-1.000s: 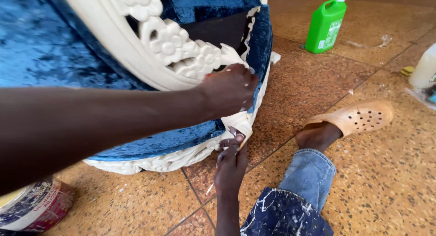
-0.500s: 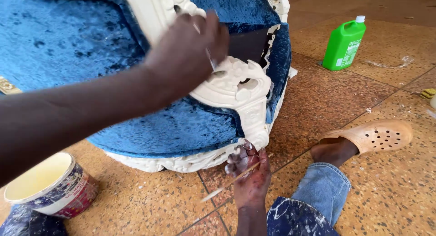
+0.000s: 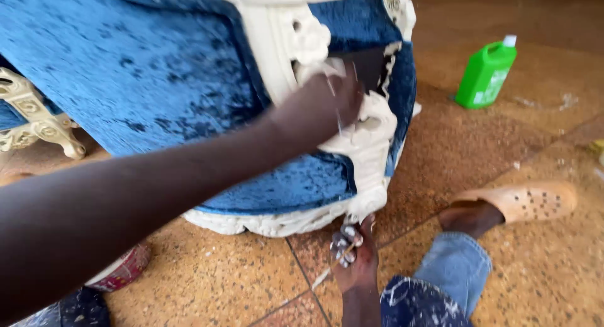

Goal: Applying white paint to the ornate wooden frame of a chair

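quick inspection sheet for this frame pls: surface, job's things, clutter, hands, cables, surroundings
surface: speckled tiled floor, white drips.
job's things: blue velvet chair with carved cream frame.
clutter: green bottle; paint tub, partly hidden by the arm.
hands: left hand on the carving, item in it too blurred to name; right hand low at the base, grips a thin stick.
cables: nothing seen.
surroundings: gold carved leg; tan clog.
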